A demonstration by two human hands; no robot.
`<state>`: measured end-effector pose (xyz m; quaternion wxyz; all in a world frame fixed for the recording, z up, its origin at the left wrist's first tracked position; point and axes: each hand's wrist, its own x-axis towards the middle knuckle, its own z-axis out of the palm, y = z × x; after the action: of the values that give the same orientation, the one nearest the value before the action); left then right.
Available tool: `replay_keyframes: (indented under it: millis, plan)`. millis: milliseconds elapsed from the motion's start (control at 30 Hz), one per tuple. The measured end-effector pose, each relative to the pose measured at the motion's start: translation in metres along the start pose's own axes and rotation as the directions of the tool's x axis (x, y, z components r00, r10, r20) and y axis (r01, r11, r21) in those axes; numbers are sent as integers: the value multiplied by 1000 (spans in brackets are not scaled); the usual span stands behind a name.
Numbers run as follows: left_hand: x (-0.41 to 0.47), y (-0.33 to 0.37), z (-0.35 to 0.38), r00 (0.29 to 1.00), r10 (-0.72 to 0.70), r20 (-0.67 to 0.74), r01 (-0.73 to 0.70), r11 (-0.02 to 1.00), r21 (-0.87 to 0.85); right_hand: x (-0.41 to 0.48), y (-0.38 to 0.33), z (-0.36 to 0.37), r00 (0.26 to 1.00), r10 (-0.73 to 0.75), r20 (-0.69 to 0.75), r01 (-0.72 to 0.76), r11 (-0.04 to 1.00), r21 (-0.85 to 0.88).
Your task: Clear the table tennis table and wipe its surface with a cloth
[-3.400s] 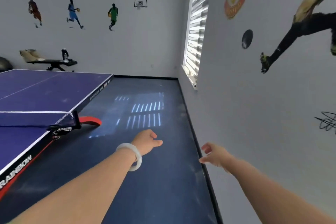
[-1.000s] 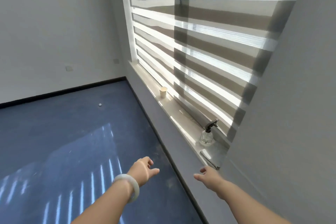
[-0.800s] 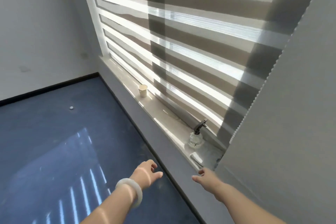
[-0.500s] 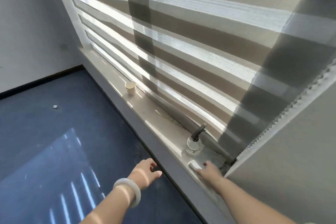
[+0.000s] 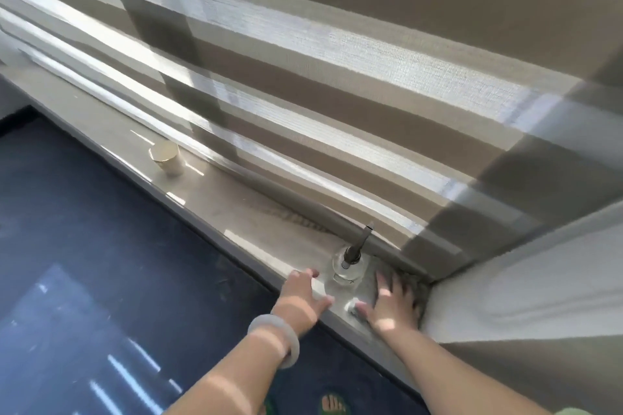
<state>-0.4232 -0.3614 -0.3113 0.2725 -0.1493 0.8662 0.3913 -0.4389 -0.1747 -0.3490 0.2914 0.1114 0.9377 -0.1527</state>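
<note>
The left hand (image 5: 305, 300) had come in from over the floor to the windowsill (image 5: 236, 212), fingers spread, fingertips just left of the spray bottle (image 5: 347, 271). The right hand (image 5: 391, 305), a moment before only reaching the cloth (image 5: 416, 286), now lay flat on it with fingers splayed, cloth under and beyond them. Nothing was gripped yet, and I judged the wiping had not started.

Striped blind (image 5: 337, 54), pale windowsill (image 5: 236, 212), sunlit dark-blue floor (image 5: 101, 246).

Right grip (image 5: 391, 308) spread flat on grey cloth (image 5: 416, 285) in windowsill (image 5: 232, 209) corner, left grip (image 5: 301, 300) at sill edge, beside clear spray bottle (image 5: 345, 271), paper cup (image 5: 167, 158) further along
</note>
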Motion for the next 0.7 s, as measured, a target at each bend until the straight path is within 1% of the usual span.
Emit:
replay_keyframes:
  millis: [67, 133, 200, 267, 333, 433, 533, 567, 633, 667, 700]
  plan:
    - [17, 12, 6, 998, 59, -30, -59, 998, 1, 0, 1, 6, 999, -1, -50, -1, 999, -38]
    - [29, 22, 14, 986, 159, -47, -159, 987, 1, -1, 7, 13, 995, -18, -95, 10, 997, -80]
    - [40, 27, 22, 968, 244, -63, -246, 969, -16, -3, 12, 19, 992, -22, -127, 10, 996, -91]
    - [49, 30, 29, 950, 307, -59, -308, 951, 3, -4, 14, 23, 988, -16, -154, 2, 996, -90]
    - [56, 36, 32, 958, 280, -60, -282, 958, -44, -5, 14, 28, 982, -6, -189, -4, 998, -55]
    - [66, 45, 37, 975, 213, -63, -222, 951, -214, -7, 15, 39, 970, -22, -241, 31, 999, 32]
    - [61, 42, 37, 982, 184, -48, -191, 951, -244, -8, 19, 45, 962, -61, -264, 99, 986, 133]
    - [55, 36, 35, 981, 181, -67, -193, 930, -312, -9, 20, 47, 962, -65, -267, 111, 981, 160]
    - [41, 19, 29, 987, 128, -99, -161, 854, -496, -12, 20, 47, 963, -63, -261, 119, 972, 205]
    - [32, 9, 23, 990, 81, -111, -129, 830, -542, -13, 19, 46, 965, -65, -254, 125, 966, 228]
    - [25, -2, 18, 991, 44, -126, -108, 826, -554, -16, 17, 45, 965, -79, -249, 142, 958, 247]
